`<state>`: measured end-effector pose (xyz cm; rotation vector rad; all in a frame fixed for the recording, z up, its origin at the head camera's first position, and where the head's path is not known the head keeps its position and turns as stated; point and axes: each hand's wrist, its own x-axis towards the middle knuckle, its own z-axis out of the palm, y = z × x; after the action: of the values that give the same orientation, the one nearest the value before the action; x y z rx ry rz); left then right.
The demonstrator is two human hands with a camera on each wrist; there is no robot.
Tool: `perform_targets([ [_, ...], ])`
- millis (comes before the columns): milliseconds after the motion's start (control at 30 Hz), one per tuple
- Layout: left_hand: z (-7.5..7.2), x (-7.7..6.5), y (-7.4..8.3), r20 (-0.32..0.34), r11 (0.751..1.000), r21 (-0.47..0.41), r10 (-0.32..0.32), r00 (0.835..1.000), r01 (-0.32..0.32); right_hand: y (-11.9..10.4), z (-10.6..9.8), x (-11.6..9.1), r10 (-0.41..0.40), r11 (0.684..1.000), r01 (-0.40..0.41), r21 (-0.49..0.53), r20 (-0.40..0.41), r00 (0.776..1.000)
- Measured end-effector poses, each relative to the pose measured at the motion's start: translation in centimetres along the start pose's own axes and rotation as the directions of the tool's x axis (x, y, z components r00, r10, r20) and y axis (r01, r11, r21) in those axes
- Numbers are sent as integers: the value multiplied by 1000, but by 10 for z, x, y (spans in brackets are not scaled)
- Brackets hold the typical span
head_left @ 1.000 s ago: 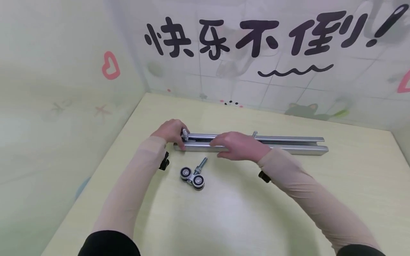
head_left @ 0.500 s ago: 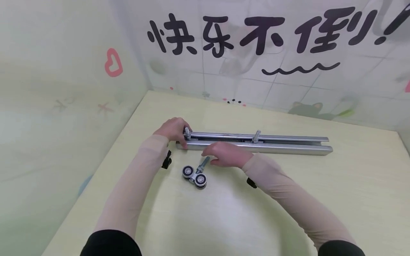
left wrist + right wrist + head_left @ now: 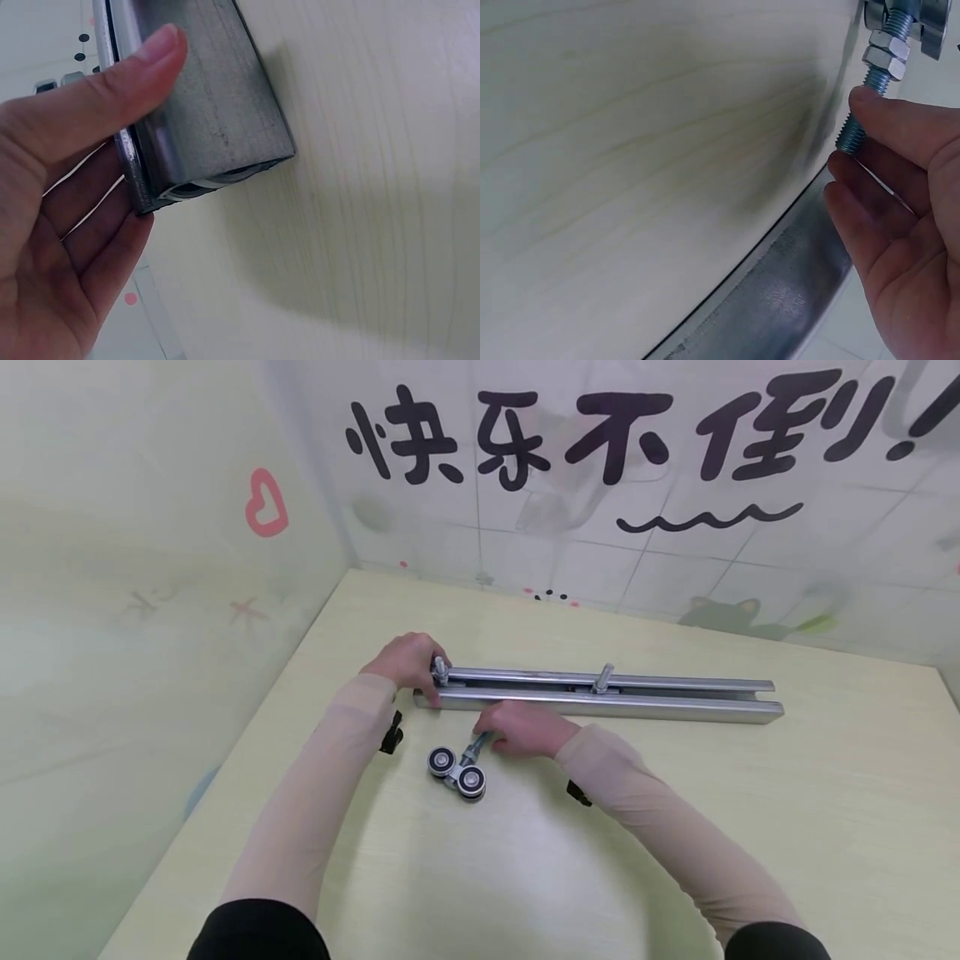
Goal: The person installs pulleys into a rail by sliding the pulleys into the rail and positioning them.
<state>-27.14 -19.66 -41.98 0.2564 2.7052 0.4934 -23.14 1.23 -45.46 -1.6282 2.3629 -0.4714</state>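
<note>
A long metal channel rail (image 3: 697, 707) lies across the table with its slot facing up. My left hand (image 3: 408, 662) grips its left end; in the left wrist view the thumb (image 3: 154, 64) presses the rail's flat side (image 3: 225, 90). One bolt (image 3: 441, 672) stands up from the slot beside that hand, and a second bolt (image 3: 603, 677) rises further right. In front of the rail, a roller trolley (image 3: 471, 782) with black-and-silver wheels lies on the table. My right hand (image 3: 528, 729) pinches its threaded bolt (image 3: 853, 133) near the free end, below two nuts (image 3: 886, 55).
The pale wooden table (image 3: 525, 877) meets a printed backdrop (image 3: 555, 552) behind the rail. Another sheet of backdrop (image 3: 150, 693) runs along the left edge. Dark wrist-camera mounts (image 3: 392, 733) sit under both sleeves.
My right hand has left the rail, come left and toward me, and taken the roller trolley's bolt between its fingers. The left hand keeps its grip on the rail's end.
</note>
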Motion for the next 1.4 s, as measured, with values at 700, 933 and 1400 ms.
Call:
perform_targets([
  [700, 0, 2, -1, -1, 1000, -20, -1, 1000, 1, 9, 10, 6, -58, 997, 53, -59, -90, 994],
  [933, 0, 0, 0, 6, 1000, -26, -13, 1000, 14, 7, 7, 6, -67, 996, 61, -64, -98, 993],
  [1400, 0, -1, 1, 4, 999, -34, -20, 1000, 20, 2, -5, 5, -106, 993, 99, -69, -110, 988],
])
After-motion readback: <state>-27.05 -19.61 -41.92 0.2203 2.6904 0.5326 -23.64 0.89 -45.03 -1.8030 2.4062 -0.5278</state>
